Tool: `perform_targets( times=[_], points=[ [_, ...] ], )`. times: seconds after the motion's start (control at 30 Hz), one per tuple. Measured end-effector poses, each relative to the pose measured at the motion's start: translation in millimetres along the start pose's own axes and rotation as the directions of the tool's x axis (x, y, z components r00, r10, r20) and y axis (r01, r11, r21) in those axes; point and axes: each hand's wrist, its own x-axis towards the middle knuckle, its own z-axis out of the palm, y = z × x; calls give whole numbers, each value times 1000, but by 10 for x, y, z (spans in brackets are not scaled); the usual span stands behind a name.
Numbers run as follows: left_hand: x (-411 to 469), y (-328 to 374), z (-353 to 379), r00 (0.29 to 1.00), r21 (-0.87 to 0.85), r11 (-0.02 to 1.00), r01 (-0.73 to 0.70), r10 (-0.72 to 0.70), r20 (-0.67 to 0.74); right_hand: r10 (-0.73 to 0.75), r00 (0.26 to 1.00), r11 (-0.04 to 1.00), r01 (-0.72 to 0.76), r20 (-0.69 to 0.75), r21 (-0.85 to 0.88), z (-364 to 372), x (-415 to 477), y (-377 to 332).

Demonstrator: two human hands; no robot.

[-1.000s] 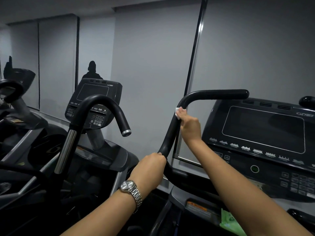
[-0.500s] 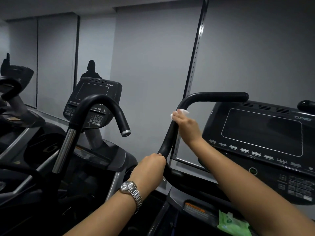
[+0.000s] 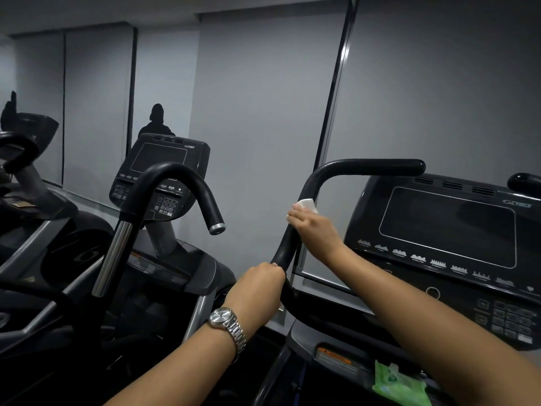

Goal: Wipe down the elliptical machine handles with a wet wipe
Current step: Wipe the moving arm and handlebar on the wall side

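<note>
Wet wipe [image 3: 306, 205], white, folded: mostly hidden under the right hand [image 3: 314, 230], which presses it around the matte black tubular handle [image 3: 366, 167] just below the bend. Left hand [image 3: 257, 291], steel-link wristwatch [image 3: 227, 320] at the wrist, grips the same handle lower down, fingertips hidden behind the tube. Green packet [image 3: 398, 385], probably wipes, crumpled, partly covered by the right forearm, lies below the glossy console [image 3: 448, 227].

On my left I see a neighbouring machine's black console with a grey keypad [image 3: 159, 159], set behind a black hooked bar with a chrome end cap [image 3: 202, 191]. At right is a large black console with a dark screen [image 3: 448, 227]. Grey wall panels [image 3: 263, 98] stand behind. A silver link-band wristwatch [image 3: 227, 320] shows low centre.
</note>
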Motion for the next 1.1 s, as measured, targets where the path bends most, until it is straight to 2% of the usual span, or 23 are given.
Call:
perform_targets(
  times=[0.07,0.17,0.27,0.37,0.43,0.5,0.6,0.63,0.73,0.8,0.87,0.97,1.03,1.1],
  points=[
    [-1,1,-1,1000,0,1000,5,-5,3,-48,999,999,47,6,8,-92,29,81],
    [-7,1,-3,1000,-2,1000,7,-7,11,55,998,998,-55,-19,-23,-278,248,253],
    [-15,11,-19,1000,3,1000,8,-8,16,166,985,985,-168,-46,-32,-237,247,139],
    [-20,16,-46,1000,12,1000,8,-8,-2,28,999,1000,-28,28,-2,-59,7,-31],
    [-11,19,-52,1000,10,1000,1,-1,4,-48,999,998,48,5,34,-80,-9,80],
    [2,29,-60,999,-2,1000,-2,2,37,-2,1000,999,3,-24,35,-193,114,251],
    [19,29,-63,997,1,1000,2,-2,72,157,983,987,-153,-90,51,-279,236,270],
    [29,33,-77,997,12,1000,1,-2,80,152,983,988,-149,-101,39,-251,204,197],
    [138,59,-179,996,45,999,13,-17,90,-77,994,996,79,-72,35,-50,-55,22],
    [287,106,-251,995,37,999,32,-35,97,-154,987,985,156,-37,78,-39,-63,129],
    [483,172,-276,994,-4,998,60,-59,90,-85,993,993,91,-77,79,-123,101,338],
    [799,269,-215,995,-107,989,100,-98,31,111,984,988,-95,-140,119,-253,306,448],
    [957,326,-165,988,-148,978,147,-152,-19,105,986,989,-89,-131,120,-191,266,417],
    [1062,342,-94,978,-148,970,193,-202,-51,15,992,992,2,-129,127,-106,156,433]
  ],
)
